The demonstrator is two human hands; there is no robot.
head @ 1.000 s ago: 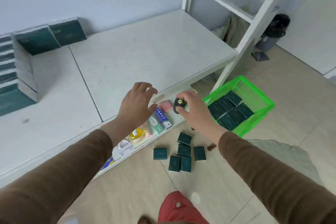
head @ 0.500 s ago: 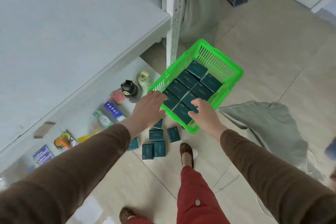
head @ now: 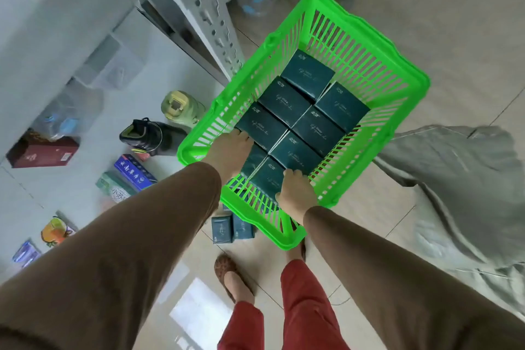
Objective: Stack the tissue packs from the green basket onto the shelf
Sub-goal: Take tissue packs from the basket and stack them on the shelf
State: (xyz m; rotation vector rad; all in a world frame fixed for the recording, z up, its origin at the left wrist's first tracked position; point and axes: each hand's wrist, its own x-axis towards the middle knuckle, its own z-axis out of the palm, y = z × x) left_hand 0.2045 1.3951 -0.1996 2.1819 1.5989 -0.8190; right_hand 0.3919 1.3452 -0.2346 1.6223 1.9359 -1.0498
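The green basket [head: 380, 71] stands on the floor by the shelf post, filled with several dark teal tissue packs [head: 312, 128]. Both my hands are inside its near end. My left hand [head: 231, 150] presses on the left side of the nearest tissue pack [head: 267, 176]. My right hand [head: 295, 192] closes its fingers over that pack's near right edge. The fingertips of both hands are partly hidden, so the pack seems held between them, still resting in the basket.
The white shelf post [head: 210, 23] rises left of the basket. On the low shelf [head: 93, 156] lie a black shoe [head: 147, 136], a pale green bottle [head: 181, 106] and boxes. Loose teal packs [head: 230, 229] sit on the floor. A grey cloth [head: 460, 187] lies to the right.
My view dropped from the upper shelf down to the basket. Both hands moved from the shelf edge into the basket's near end and closed around the nearest pack.
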